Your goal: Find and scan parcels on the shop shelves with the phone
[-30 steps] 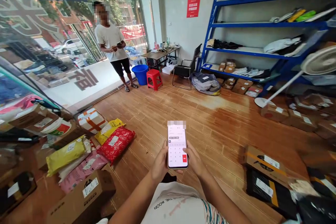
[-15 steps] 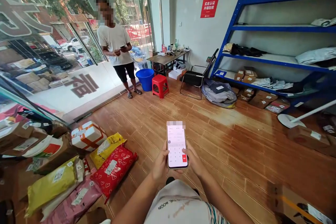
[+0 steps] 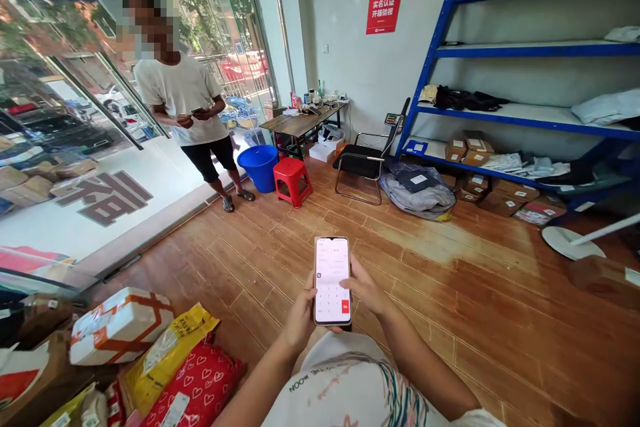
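In front of my body, low in the middle of the head view, a smartphone point(image 3: 332, 270) is held upright between both hands. Its lit screen shows a number keypad with a red key at the lower right. My left hand point(image 3: 301, 310) grips the phone's left edge, thumb at the side of the screen. Around the right edge is my right hand point(image 3: 367, 290), its thumb reaching over the keypad. The fingers behind the phone are mostly hidden.
Parcels lie at the lower left: a white box with orange tape point(image 3: 121, 325), a yellow bag point(image 3: 173, 353) and a red heart-patterned bag point(image 3: 200, 380). Ahead are a person point(image 3: 183, 97), a blue bucket point(image 3: 259, 170), a red stool point(image 3: 293, 183), a black chair point(image 3: 367, 163) and blue shelves point(image 3: 520, 50).
My view has moved forward and shifted, so the person, bucket and stool appear larger and further left. My right thumb has moved further in over the keypad. Both hands still hold the phone.
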{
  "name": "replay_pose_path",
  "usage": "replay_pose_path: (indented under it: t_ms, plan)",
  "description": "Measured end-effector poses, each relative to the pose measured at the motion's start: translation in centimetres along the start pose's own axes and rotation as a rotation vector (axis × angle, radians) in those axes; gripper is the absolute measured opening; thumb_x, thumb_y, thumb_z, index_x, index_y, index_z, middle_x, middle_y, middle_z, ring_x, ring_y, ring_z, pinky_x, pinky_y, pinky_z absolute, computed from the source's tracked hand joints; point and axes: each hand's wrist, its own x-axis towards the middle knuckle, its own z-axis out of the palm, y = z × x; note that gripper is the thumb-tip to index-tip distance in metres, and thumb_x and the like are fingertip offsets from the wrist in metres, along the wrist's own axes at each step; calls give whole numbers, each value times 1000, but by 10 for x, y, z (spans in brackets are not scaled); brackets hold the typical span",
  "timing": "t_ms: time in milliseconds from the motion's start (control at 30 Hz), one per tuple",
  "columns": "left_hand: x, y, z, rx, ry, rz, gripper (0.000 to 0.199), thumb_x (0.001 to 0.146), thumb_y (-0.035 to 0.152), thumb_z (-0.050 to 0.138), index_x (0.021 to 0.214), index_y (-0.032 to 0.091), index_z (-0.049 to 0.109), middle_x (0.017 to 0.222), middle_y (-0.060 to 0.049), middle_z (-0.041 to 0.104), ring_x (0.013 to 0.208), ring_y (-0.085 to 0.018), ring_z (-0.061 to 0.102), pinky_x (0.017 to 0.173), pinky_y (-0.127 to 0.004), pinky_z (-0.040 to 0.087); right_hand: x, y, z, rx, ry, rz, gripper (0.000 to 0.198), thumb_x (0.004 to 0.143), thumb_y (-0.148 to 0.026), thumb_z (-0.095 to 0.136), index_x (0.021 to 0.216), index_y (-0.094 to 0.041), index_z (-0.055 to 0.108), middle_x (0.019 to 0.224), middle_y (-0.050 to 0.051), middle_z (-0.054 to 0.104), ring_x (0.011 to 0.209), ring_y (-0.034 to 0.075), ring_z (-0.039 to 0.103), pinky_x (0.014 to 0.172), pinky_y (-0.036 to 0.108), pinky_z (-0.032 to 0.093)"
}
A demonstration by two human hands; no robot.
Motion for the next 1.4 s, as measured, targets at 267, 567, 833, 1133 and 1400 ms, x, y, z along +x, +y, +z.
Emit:
replay_pose_path:
  t_ms: [267, 567, 833, 1133, 1400]
  plan:
    - [156, 77, -20, -72, 157, 37, 67, 85, 34, 44, 148, 30, 20, 129, -11, 53, 91, -28, 63, 47, -29, 54, 157, -15, -60, 1, -192, 110, 56, 72, -13, 55, 126, -26, 56, 123, 2, 65, 111, 25, 57, 92, 38, 43]
    - [298, 151, -107, -139, 259, 50, 70, 86, 38, 43, 149, 28, 17, 125, -13, 56, 87, -26, 64, 47, -26, 52, 356, -14, -64, -9, -185, 195, 43, 75, -20, 50, 116, -23, 63, 109, 4, 71, 101, 25, 62, 88, 39, 45]
    - [431, 257, -218, -251, 206, 99, 70, 86, 35, 46, 149, 29, 17, 117, -10, 62, 88, -24, 65, 64, -30, 55, 559, -15, -40, -60, -225, 178, 59, 66, -11, 51, 123, -24, 58, 109, 3, 70, 94, 23, 64, 74, 32, 48]
    - [527, 342, -270, -102, 187, 88, 74, 82, 39, 50, 149, 28, 21, 131, -12, 55, 101, -29, 61, 61, -29, 54, 697, -33, -27, -85, -22, 89, 32, 76, -24, 54, 107, -21, 65, 97, 5, 72, 89, 24, 64, 79, 36, 48]
    - [564, 346, -254, 130, 127, 52, 77, 76, 40, 56, 147, 28, 27, 130, -12, 52, 75, -19, 62, 46, -21, 47, 746, -52, -38, -73, 293, -37, 39, 71, -34, 76, 103, -27, 56, 87, -2, 64, 73, 18, 59, 62, 28, 47]
